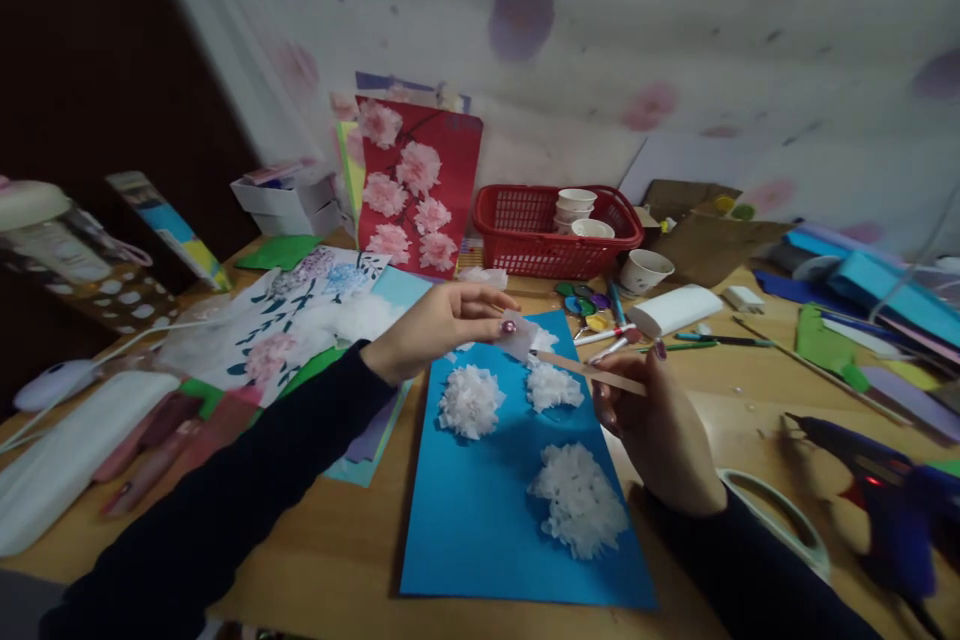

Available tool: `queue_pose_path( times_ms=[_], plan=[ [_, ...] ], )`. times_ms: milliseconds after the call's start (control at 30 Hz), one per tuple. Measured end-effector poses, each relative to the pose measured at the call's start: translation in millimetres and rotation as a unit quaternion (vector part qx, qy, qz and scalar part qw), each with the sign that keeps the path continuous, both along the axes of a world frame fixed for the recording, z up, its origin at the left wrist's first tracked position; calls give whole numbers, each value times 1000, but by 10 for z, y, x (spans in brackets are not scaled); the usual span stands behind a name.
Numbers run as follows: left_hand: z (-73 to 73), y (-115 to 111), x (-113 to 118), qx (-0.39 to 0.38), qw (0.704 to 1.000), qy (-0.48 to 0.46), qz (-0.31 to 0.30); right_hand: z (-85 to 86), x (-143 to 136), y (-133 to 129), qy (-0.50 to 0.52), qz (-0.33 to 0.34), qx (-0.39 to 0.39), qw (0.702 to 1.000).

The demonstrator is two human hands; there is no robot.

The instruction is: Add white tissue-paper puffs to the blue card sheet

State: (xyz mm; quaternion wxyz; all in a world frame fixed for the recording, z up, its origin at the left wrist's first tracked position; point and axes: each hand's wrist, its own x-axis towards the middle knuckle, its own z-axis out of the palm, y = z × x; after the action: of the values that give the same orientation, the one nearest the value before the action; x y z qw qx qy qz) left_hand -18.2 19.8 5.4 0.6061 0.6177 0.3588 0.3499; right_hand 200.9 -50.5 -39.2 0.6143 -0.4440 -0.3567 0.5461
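Note:
My left hand (450, 325) pinches a small translucent white paper piece (516, 338) over the top of a blue sheet (480, 520). Closed around a flat wooden stick (592, 372), my right hand (660, 420) is at the sheet's right edge, with the stick's tip at the paper piece. Ruffled white paper flowers lie on the blue sheet: one at the left (471, 401), one at the lower right (579, 500), and a smaller one (553, 386) beneath the stick. More white paper near the sheet's top is partly hidden by the hands.
Behind stands a red card with pink flowers (420, 185), beside a red basket (517, 265) holding paper cups. A glue gun (885, 480) and a tape roll (784, 520) lie at right. Pens and small paint pots (598, 322) sit beyond the blue sheet.

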Motion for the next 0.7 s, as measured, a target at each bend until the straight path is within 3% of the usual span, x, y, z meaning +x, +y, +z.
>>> queue_pose_path(
  times_ms=[100,300,467,700],
  plan=[
    [-104,-94,131,-25,999,-22,-3,-12,-1,-37,-23,2,-4,1000],
    [-225,-109,172,-44,998,-31,12,1,16,-61,-28,21,-23,999],
    [-246,-117,189,-94,995,-32,-10,32,13,-59,-11,30,-13,999],
    [-253,-116,178,-106,991,-57,-52,11,52,-47,17,39,-7,999]
  ],
)
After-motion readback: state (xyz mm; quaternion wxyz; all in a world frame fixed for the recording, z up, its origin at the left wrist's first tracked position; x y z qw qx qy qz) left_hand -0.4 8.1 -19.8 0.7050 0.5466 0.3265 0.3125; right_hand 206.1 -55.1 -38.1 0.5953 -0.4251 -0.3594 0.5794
